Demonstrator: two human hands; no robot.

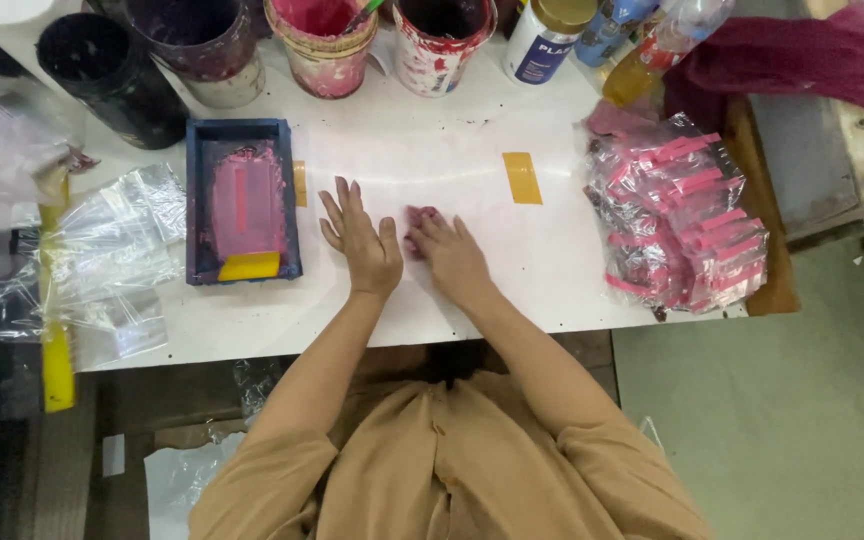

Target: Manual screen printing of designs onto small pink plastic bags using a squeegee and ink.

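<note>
one small pink-stained rag [422,216] sits bunched under the fingertips of the right hand [449,256], pressed onto the white table [552,270] near its centre. the left hand [362,240] lies flat and empty, fingers spread, touching nothing but the table. at nine o'clock stands a blue tray [242,200] of pink ink; a careless elbow could smear it. at three o'clock lies a heap of clear packets [677,215] with pink strips.

Packets [680,215]: a heap of clear bags with pink strips lay at the table's [472,150] right edge.
Bottle label [542,50]: blue and white, far edge.
Loose clear bags [112,250]: left edge.
</note>
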